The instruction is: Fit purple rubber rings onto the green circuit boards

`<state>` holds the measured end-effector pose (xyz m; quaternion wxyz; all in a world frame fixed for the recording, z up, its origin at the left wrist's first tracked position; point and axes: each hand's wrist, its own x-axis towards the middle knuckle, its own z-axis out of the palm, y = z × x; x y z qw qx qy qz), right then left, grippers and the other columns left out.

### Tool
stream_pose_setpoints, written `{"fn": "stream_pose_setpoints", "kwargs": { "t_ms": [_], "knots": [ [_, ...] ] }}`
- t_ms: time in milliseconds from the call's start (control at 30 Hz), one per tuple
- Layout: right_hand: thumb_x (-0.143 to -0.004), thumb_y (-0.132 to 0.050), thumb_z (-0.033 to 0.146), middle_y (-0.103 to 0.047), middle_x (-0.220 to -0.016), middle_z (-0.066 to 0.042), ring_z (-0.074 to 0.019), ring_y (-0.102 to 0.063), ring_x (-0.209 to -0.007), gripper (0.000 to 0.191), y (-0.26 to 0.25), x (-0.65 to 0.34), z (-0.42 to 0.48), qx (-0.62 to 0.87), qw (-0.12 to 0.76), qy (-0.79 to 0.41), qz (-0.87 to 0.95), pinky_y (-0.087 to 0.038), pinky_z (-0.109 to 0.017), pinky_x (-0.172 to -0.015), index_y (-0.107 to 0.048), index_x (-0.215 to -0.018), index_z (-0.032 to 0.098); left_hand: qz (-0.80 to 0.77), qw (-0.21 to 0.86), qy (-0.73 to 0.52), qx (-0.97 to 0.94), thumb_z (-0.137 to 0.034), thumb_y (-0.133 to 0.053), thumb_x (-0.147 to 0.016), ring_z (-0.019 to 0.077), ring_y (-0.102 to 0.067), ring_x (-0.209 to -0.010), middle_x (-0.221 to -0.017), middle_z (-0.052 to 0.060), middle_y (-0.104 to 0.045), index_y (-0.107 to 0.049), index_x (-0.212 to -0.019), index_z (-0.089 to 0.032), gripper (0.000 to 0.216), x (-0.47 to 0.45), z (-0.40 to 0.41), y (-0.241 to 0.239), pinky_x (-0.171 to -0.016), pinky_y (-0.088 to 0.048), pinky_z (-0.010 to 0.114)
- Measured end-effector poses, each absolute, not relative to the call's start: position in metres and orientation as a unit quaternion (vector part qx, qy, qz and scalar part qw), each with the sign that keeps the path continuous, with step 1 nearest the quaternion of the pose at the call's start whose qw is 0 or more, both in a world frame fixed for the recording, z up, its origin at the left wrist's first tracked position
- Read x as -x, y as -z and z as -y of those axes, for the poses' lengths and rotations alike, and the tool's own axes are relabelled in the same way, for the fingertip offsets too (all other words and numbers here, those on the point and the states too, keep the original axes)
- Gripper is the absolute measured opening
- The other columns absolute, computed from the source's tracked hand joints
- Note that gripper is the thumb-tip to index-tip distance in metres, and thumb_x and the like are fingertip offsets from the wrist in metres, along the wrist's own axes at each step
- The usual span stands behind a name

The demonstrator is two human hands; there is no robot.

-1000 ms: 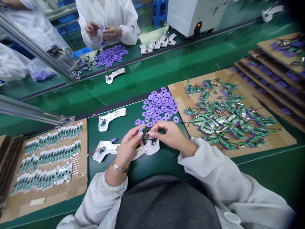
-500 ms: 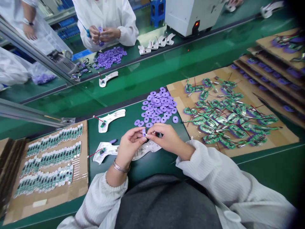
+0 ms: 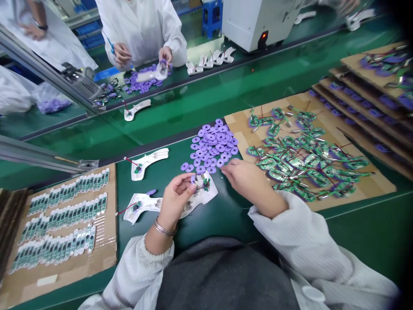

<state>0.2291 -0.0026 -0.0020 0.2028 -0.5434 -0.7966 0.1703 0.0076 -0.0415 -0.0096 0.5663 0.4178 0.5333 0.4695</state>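
On my feed the left hand (image 3: 176, 206) pinches a purple ring (image 3: 193, 178) between thumb and fingers, just beside a small green circuit board (image 3: 204, 184), over a white plastic holder (image 3: 209, 196) on the tabletop (image 3: 226, 224). The right hand (image 3: 248, 183) is empty, fingers loosely spread, near the pile of purple rings (image 3: 211, 146). Farther right, wired green boards (image 3: 306, 161) lie on cardboard (image 3: 361, 193).

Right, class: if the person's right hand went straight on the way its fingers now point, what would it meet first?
Most likely the purple rings at the lower edge of the heap, just ahead of the right hand. Depth is hard to judge from this view, so it could pass just above them.
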Motion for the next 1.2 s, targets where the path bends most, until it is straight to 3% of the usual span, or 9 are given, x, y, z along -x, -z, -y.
{"fn": "stream_pose_setpoints", "kwargs": {
  "t_ms": [100, 267, 567, 700, 900, 1200],
  "knots": [
    [-0.088, -0.058, 0.014, -0.067, -0.095, -0.009, -0.0222, -0.061, -0.092, 0.017, 0.008, -0.225, 0.002, 0.47, 0.247, -0.253, 0.809, -0.047, -0.033, -0.08, -0.071, -0.097, 0.019, -0.532, 0.568, -0.472, -0.414, -0.032, -0.078, -0.074, 0.0155, -0.066, -0.083, -0.096, 0.006, -0.069, -0.069, -0.104, -0.019, 0.035, -0.006, 0.041, 0.013, -0.072, -0.056, 0.026],
    [-0.087, -0.064, 0.019, -0.069, -0.091, -0.006, -0.0176, -0.062, -0.088, 0.008, 0.01, -0.206, 0.001, 0.367, 0.347, -0.43, 0.748, -0.048, -0.03, -0.08, -0.071, -0.082, 0.018, -0.521, 0.578, -0.474, -0.411, -0.032, -0.076, -0.076, 0.0127, -0.064, -0.08, -0.097, 0.005, -0.07, -0.069, -0.107, -0.02, 0.034, -0.006, 0.042, 0.015, -0.072, -0.056, 0.024],
    [-0.089, -0.058, 0.026, -0.071, -0.093, -0.006, -0.0172, -0.065, -0.085, 0.017, 0.014, -0.203, 0.004, 0.353, 0.329, -0.551, 0.68, -0.049, -0.029, -0.075, -0.07, -0.095, 0.017, -0.502, 0.618, -0.472, -0.378, -0.032, -0.077, -0.075, 0.0162, -0.067, -0.086, -0.101, 0.008, -0.071, -0.07, -0.106, -0.018, 0.035, -0.006, 0.043, 0.014, -0.073, -0.056, 0.026],
    [-0.089, -0.059, 0.029, -0.07, -0.084, -0.005, -0.0167, -0.062, -0.078, 0.016, 0.016, -0.201, 0.006, 0.38, 0.335, -0.511, 0.695, -0.047, -0.028, -0.071, -0.07, -0.088, 0.017, -0.497, 0.623, -0.47, -0.38, -0.032, -0.077, -0.075, 0.0162, -0.067, -0.086, -0.102, 0.008, -0.071, -0.071, -0.106, -0.019, 0.034, -0.006, 0.043, 0.015, -0.073, -0.056, 0.025],
    [-0.097, -0.045, 0.024, -0.064, -0.084, -0.005, -0.0176, -0.053, -0.082, 0.021, 0.01, -0.196, 0.012, 0.354, 0.33, -0.318, 0.815, -0.041, -0.03, -0.076, -0.065, -0.09, 0.018, -0.499, 0.62, -0.458, -0.397, -0.032, -0.078, -0.074, 0.0145, -0.064, -0.078, -0.092, 0.006, -0.071, -0.074, -0.105, -0.02, 0.033, -0.008, 0.043, 0.013, -0.068, -0.056, 0.024],
    [-0.097, -0.044, 0.023, -0.059, -0.08, -0.005, -0.018, -0.05, -0.08, 0.021, 0.009, -0.197, 0.015, 0.35, 0.313, -0.277, 0.838, -0.04, -0.029, -0.073, -0.061, -0.087, 0.017, -0.511, 0.598, -0.455, -0.417, -0.029, -0.079, -0.072, 0.0147, -0.063, -0.076, -0.086, 0.005, -0.069, -0.075, -0.102, -0.019, 0.032, -0.009, 0.043, 0.007, -0.068, -0.056, 0.026]
  ]
}}
